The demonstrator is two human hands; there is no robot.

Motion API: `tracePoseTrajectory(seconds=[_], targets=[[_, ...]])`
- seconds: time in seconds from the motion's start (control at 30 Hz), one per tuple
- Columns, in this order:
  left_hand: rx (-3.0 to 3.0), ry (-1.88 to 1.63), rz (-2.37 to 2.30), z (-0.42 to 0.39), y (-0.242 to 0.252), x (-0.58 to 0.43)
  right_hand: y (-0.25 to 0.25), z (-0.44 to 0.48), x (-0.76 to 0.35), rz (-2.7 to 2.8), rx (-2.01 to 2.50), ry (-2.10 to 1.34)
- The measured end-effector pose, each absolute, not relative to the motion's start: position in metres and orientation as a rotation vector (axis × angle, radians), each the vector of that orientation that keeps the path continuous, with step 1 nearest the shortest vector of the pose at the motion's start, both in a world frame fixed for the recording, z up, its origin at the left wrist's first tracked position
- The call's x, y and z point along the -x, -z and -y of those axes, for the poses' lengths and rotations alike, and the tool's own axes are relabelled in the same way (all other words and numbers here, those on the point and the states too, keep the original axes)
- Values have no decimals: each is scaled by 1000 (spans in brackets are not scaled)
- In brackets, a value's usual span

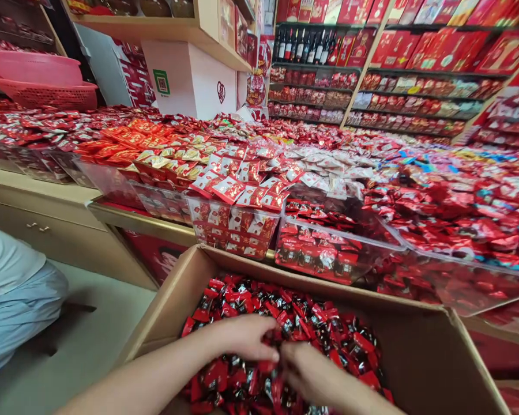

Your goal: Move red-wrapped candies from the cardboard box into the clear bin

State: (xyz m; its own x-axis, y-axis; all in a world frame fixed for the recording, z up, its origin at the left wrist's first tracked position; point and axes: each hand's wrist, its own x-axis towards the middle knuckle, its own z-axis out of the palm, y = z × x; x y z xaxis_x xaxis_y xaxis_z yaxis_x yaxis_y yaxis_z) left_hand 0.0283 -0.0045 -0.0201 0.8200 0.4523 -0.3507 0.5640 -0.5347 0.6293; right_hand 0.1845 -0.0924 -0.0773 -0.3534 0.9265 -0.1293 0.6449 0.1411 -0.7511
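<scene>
A large open cardboard box [419,340] stands in front of me, holding a heap of small candies in red and black wrappers [315,317]. From the left, my left hand [251,337] reaches into the heap, its fingers curled down around wrapped candies and its thumb pointing right. My right hand [305,369] comes in from the lower right, close to the left one. Its fingers are blurred and partly hidden among the wrappers, so their grip cannot be made out.
Behind the box, clear plastic bins [236,225] of packaged sweets line a counter. Pink baskets [43,86] stand at the back left beyond a white box [173,80]. Shelves with bottles [305,46] rise behind. A seated person's clothing [17,288] shows at left.
</scene>
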Motion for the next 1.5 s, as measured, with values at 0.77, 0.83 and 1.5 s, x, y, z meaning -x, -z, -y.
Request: tracePoseTrajectory(seconds=[0.77, 0.83, 1.5], targets=[[-1190, -442, -762, 6, 3, -45, 5, 78, -195, 1036, 1382, -1323], [-1244, -471, -784, 7, 3, -45, 3, 80, -194, 1046, 1396, -1344], [-1257, -534, -659, 11, 7, -45, 10, 83, -187, 1085, 1418, -1359]])
